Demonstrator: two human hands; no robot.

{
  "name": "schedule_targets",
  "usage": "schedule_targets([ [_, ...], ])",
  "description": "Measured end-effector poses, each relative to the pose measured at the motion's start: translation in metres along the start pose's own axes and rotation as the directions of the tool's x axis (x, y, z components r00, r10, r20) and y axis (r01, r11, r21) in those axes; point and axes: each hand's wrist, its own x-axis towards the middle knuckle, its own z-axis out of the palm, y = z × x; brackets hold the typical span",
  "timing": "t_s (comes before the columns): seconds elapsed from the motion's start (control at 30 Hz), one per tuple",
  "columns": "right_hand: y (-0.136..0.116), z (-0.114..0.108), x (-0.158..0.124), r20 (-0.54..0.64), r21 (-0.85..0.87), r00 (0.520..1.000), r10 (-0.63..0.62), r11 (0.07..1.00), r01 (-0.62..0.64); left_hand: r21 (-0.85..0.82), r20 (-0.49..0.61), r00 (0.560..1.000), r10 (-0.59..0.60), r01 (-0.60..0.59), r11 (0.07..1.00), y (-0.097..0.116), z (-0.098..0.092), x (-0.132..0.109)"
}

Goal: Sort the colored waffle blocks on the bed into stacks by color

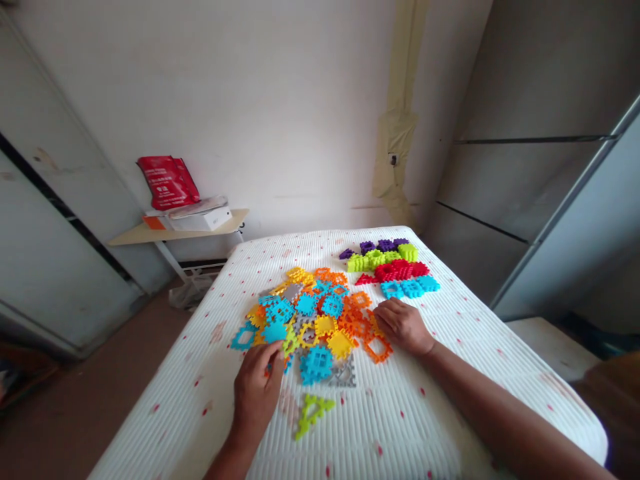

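A loose heap of toothed plastic interlocking tiles, among them a yellow tile (341, 344) and a blue tile (316, 365), covers the middle of the padded table. At the heap's near left edge is my left hand (256, 381), fingers bent together beside a light blue tile (275, 332); what lies between the fingertips is hidden. My right hand (404, 327) rests at the heap's right edge with curled fingers, by an orange square frame tile (377, 348). Its fingertips touch the orange and yellow tiles, and their grip is hidden. Nearer me lies a green triangular tile (313, 415).
Sorted rows of purple tiles (385, 245), green tiles (375, 259), red tiles (400, 270) and blue tiles (412, 288) stand at the back right. A side table (227, 225) at the left holds a red bag (170, 183) and a white box (207, 218). A grey cabinet (505, 173) stands to the right.
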Motion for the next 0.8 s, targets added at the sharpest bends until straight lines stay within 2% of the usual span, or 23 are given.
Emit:
schedule_targets([
  [0.03, 0.0, 0.001, 0.0, 0.0, 0.007, 1.0, 0.003, 1.0, -0.003, -0.082, -0.01, 0.993, -0.114, 0.113, 0.99, 0.004, 0.003, 0.005],
  [0.1, -0.002, 0.003, 0.001, 0.003, 0.031, 1.0, 0.008, 0.999, -0.008, -0.278, 0.01, 0.947, -0.322, 0.312, 0.908, 0.014, 0.011, 0.016],
  [0.2, -0.007, 0.005, 0.004, -0.019, 0.12, 0.999, 0.037, 0.992, -0.034, -0.518, 0.102, 0.872, -0.478, 0.457, 0.723, 0.032, 0.028, 0.033],
  [0.27, -0.015, 0.006, 0.01, -0.063, 0.231, 0.991, 0.121, 0.967, -0.103, -0.612, 0.149, 0.859, -0.491, 0.47, 0.637, 0.043, 0.042, 0.042],
  [0.33, -0.026, 0.007, 0.018, -0.087, 0.366, 0.963, 0.254, 0.908, -0.206, -0.665, 0.186, 0.865, -0.467, 0.46, 0.588, 0.051, 0.056, 0.047],
  [0.47, -0.053, 0.012, 0.038, 0.006, 0.579, 0.895, 0.445, 0.728, -0.367, -0.684, 0.21, 0.883, -0.42, 0.44, 0.582, 0.059, 0.075, 0.045],
  [0.6, -0.071, 0.02, 0.05, 0.129, 0.656, 0.857, 0.499, 0.605, -0.451, -0.665, 0.236, 0.903, -0.36, 0.42, 0.618, 0.059, 0.076, 0.037],
  [0.8, -0.077, 0.029, 0.054, 0.208, 0.804, 0.824, 0.528, 0.388, -0.451, -0.626, 0.296, 0.907, -0.301, 0.422, 0.656, 0.056, 0.073, 0.032],
])
